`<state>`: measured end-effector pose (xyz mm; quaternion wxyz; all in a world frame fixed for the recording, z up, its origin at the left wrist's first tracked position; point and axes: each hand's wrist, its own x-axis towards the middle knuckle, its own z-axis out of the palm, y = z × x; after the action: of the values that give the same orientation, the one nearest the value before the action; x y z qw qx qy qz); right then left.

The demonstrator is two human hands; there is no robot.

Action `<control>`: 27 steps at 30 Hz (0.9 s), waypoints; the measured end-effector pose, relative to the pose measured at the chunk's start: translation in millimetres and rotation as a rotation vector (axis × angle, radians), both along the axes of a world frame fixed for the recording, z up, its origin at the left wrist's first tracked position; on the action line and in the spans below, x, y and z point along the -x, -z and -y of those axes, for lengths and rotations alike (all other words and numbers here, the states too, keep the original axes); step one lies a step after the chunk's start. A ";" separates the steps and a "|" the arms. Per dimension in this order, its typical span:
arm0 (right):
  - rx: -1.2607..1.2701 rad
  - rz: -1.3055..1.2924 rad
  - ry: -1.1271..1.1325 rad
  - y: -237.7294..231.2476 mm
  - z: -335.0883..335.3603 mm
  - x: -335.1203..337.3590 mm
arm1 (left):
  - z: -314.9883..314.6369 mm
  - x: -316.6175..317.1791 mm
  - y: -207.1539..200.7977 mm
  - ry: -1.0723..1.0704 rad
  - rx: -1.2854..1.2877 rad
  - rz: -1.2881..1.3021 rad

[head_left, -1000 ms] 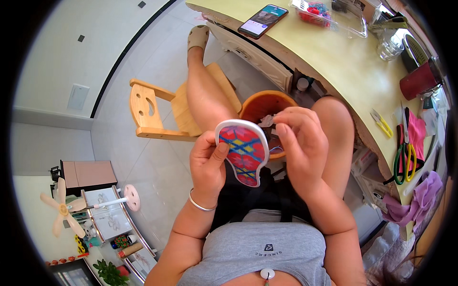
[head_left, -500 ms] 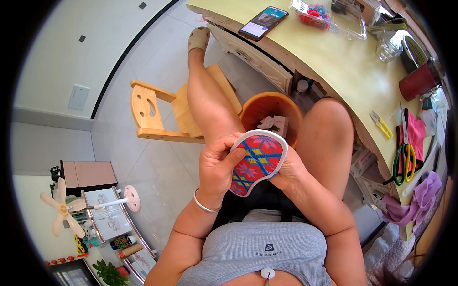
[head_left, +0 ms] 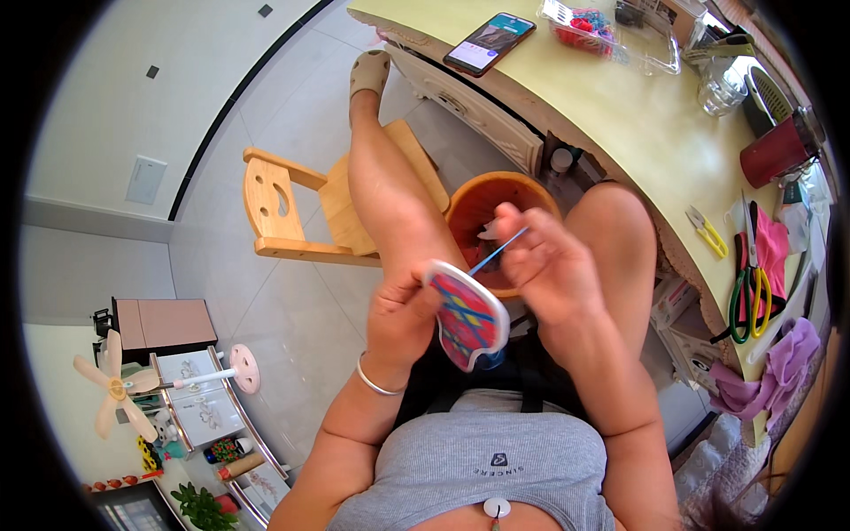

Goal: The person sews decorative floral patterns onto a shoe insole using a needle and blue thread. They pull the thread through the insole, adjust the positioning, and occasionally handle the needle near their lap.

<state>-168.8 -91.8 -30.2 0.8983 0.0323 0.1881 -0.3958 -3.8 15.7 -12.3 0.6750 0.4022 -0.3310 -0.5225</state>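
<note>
While the left hand point(head_left: 397, 320) grips a curvy, stitched pad point(head_left: 464, 320) with a white rim, the blurry right hand point(head_left: 560, 273) pinches a thin blue thread point(head_left: 498, 251), straight between its fingertips and the pad.

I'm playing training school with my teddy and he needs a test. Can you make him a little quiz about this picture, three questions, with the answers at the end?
1. Pick one. What does the left hand hold?
a) yellow thread snips
b) a patterned insole
c) a red tumbler

2. True or false? The smartphone lies on the yellowish table.

3. Fill in the missing word: a straight blue ____ runs between the insole and the right hand.

Key: 1: b. 2: true. 3: thread.
</note>
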 end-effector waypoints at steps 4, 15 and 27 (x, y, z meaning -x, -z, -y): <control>0.181 0.309 0.299 -4.4 44.0 76.3 | 10.5 -48.6 -6.2 0.104 0.136 -0.403; 0.888 -1.092 0.513 -35.2 11.9 42.0 | 15.0 -18.6 17.0 0.493 0.017 -1.066; 1.712 -1.082 0.554 -37.4 -24.2 -25.5 | 32.5 6.9 51.6 0.802 0.202 -1.397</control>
<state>-143.3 -67.5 7.2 0.2952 -0.7532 0.2078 -0.5499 -10.7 -16.8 -63.9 0.5202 -0.2289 0.0023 -0.8228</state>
